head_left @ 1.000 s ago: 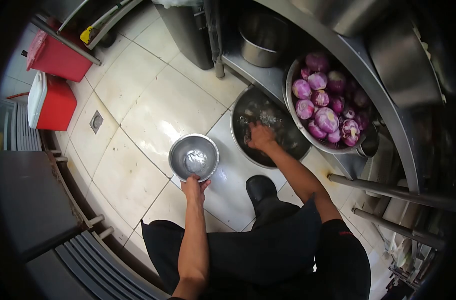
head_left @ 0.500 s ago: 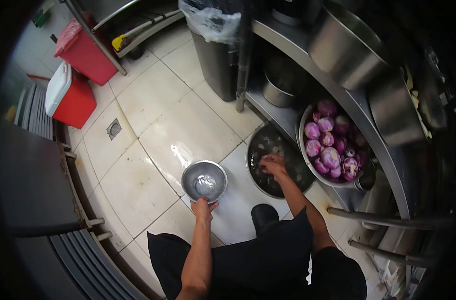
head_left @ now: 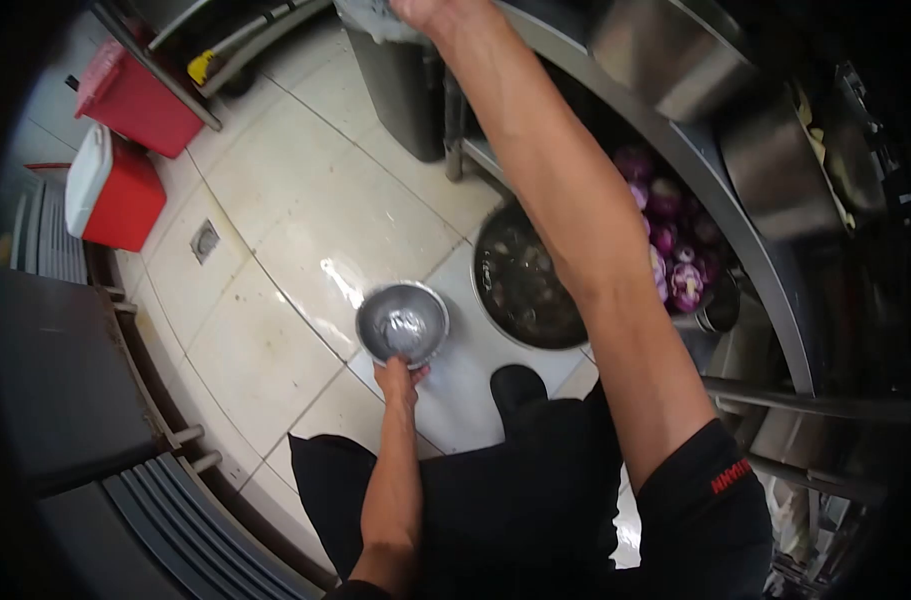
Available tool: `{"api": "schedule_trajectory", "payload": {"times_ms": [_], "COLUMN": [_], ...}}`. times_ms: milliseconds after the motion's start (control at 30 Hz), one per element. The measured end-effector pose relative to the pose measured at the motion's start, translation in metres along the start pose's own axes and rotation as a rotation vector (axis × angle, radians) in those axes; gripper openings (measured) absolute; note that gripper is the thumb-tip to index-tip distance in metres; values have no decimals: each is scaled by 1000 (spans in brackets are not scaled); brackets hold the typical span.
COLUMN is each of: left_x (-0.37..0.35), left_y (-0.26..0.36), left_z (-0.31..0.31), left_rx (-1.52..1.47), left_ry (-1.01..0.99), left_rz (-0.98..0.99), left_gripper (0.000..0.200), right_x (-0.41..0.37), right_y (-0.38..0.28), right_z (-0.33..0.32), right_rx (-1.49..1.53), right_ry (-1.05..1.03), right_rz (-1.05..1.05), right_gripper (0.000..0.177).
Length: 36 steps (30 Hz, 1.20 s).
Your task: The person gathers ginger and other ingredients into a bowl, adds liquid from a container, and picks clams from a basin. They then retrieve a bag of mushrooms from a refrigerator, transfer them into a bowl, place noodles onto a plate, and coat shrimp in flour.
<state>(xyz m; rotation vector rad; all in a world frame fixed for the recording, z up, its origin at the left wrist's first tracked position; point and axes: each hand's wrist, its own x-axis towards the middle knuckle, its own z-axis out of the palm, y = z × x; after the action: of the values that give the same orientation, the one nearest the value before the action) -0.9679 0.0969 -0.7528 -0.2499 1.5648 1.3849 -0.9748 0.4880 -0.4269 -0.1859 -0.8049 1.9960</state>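
Note:
A shallow metal bowl (head_left: 403,322) is in my left hand (head_left: 400,379), which is closed on its near rim. The bowl's inside looks wet and shiny. My right hand (head_left: 427,14) is raised at the top edge of the view, in front of the bin's plastic liner. Most of its fingers are cut off, so I cannot see whether it holds anything. Below my right forearm, a wide dark pot (head_left: 520,275) on the floor holds murky liquid with small pieces that I cannot make out.
Peeled purple onions (head_left: 665,215) fill a basin on the low shelf, partly behind my arm. A tall grey bin (head_left: 400,95) stands at the shelf's end. Large steel pots (head_left: 670,55) line the upper shelf. Across the tiled floor are a red cooler (head_left: 125,195) and a drain (head_left: 204,241).
My right hand has come out of the dark pot and swung up and away toward the bin. My left hand still holds the bowl. The whole view has shifted slightly.

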Motion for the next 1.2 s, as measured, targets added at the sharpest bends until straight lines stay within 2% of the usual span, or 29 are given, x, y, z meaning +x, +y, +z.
{"api": "schedule_trajectory", "payload": {"times_ms": [33,67,133,167,233,267,300,333,400,433,500,533,567,633,667,700,767,800,833,933,967,1000,1033,1067,1133,1167,1200], "left_x": [-3,-7,-4,-3,-7,-8,-10,-11,-13,-16,-22,-23,-23,-20,-18,-18,-18,-18,-16,-15,-14,-15,-16,-16,-21,-24,-26], "left_y": [3,5,2,3,5,5,5,5,4,4,5,5,5,5,4,4,3,4,5,3,3,4,4,5,8,12,12], "left_z": [3,5,5,5,7,9,9,10,13,17,20,20,21,24,24,23,23,26,29,27,27,28,29,29,34,37,40], "left_rx": [14,24,11,-2,-1,5,13,21,92,101,134,147,156,165,168,171,166,149,143,133,143,153,149,178,213,240,265], "left_ry": [16,31,40,42,48,45,42,44,14,15,-59,-58,-70,-88,-91,-93,-102,-112,-115,-86,-85,-85,-82,-93,-111,-127,-146], "left_rz": [-10,-16,-27,-10,-11,-18,-26,-24,-45,-41,16,11,1,-7,-5,-4,-11,-7,-1,-21,-3,11,10,39,57,63,70], "left_gripper": [52,52,53,53,53,53,53,53,53,53,51,51,51,50,49,49,48,47,47,54,54,54,54,50,47,46,46], "right_x": [-21,-57,-126,-162,-234,-264,-294,-326,-367,-374,-382,-379,-381,-382,-386,-388,-393,-392,-388,-376,-374,-371,-369,-372,-363,-358,-362], "right_y": [-4,-2,9,19,41,51,55,74,80,80,82,87,92,102,105,111,121,122,119,106,102,93,87,88,88,90,112], "right_z": [-1,-11,-37,-55,-105,-143,-165,-239,-272,-287,-303,-303,-305,-316,-320,-323,-326,-325,-325,-307,-310,-305,-300,-292,-230,-197,-202], "right_rx": [4,-32,-264,-270,-492,-739,-966,-1276,-2009,-1999,-1947,-1911,-1900,-2051,-2127,-2124,-2029,-1975,-1979,-1727,-1728,-1335,-949,-877,-839,-838,-1163], "right_ry": [37,-93,16,126,307,358,407,322,593,597,564,637,646,595,486,489,634,694,691,1030,1018,1006,973,890,701,585,233], "right_rz": [16,-33,7,83,317,553,682,704,975,975,1183,1173,1184,989,855,860,792,745,735,643,640,581,515,392,436,522,170], "right_gripper": [75,59,33,41,36,35,37,64,96,96,117,108,108,98,80,80,64,43,43,32,32,31,31,30,29,30,28]}}
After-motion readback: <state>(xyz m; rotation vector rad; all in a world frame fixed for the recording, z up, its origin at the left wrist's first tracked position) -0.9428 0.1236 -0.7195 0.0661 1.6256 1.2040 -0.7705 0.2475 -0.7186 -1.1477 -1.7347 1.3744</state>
